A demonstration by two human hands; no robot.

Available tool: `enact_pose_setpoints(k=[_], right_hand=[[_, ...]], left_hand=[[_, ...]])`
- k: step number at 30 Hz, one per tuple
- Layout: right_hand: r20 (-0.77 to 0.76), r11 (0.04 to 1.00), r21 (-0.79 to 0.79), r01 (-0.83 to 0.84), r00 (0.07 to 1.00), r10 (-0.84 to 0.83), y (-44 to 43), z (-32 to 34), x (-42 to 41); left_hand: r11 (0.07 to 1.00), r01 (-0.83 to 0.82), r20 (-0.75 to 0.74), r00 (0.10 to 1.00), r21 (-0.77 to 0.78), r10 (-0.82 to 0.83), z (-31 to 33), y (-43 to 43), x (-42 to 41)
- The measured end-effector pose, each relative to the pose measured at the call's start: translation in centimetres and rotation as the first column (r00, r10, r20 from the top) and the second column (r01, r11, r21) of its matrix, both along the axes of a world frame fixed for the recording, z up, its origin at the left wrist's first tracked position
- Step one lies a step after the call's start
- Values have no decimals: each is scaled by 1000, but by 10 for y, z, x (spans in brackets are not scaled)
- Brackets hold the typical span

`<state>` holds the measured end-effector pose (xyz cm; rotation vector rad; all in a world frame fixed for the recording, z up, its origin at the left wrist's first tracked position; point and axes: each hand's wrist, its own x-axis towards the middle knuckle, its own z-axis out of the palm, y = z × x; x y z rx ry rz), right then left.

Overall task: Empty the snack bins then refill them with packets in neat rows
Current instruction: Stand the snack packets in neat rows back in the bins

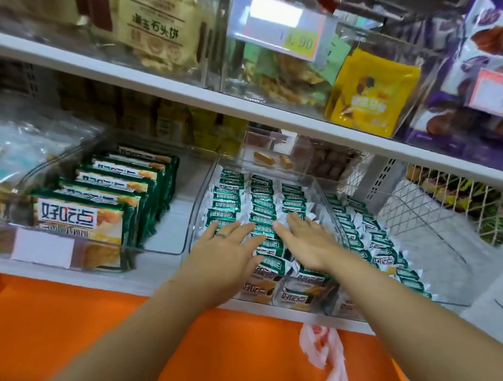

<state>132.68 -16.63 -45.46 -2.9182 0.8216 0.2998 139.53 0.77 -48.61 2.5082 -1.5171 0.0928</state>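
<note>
Both the left hand [228,241] and right hand [306,238] lie flat on the packets [229,202].

Both hands, left hand [227,247] and right hand [305,241], lie flat on green-and-white packets [229,203] (three rows) in a clear bin [196,216].

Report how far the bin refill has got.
Done: the left bin has its large packs standing in one row, and the middle bin holds three neat rows of small packets. In hand: left hand and right hand lie flat on those rows, fingers straight. Left: the right bin is filled along its left side only.
</note>
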Motion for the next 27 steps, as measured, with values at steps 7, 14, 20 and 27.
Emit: enact_pose_setpoints(k=[7, 14, 20, 27], right_hand=[[132, 997, -77, -27, 991, 37, -18, 20, 18], [-271, 997, -37, 67, 960, -75, -35, 16, 51], [0, 992, -120, 45, 999, -45, -45, 37, 71], [-129, 993, 2, 115, 985, -114, -52, 21, 90]], left_hand=[[981, -26, -92, 996, -193, 9, 11, -10, 18], [983, -40, -141, 990, -178, 14, 14, -22, 34], [982, -43, -163, 987, -185, 13, 16, -26, 38], [983, -48, -179, 984, -179, 15, 17, -25, 43]])
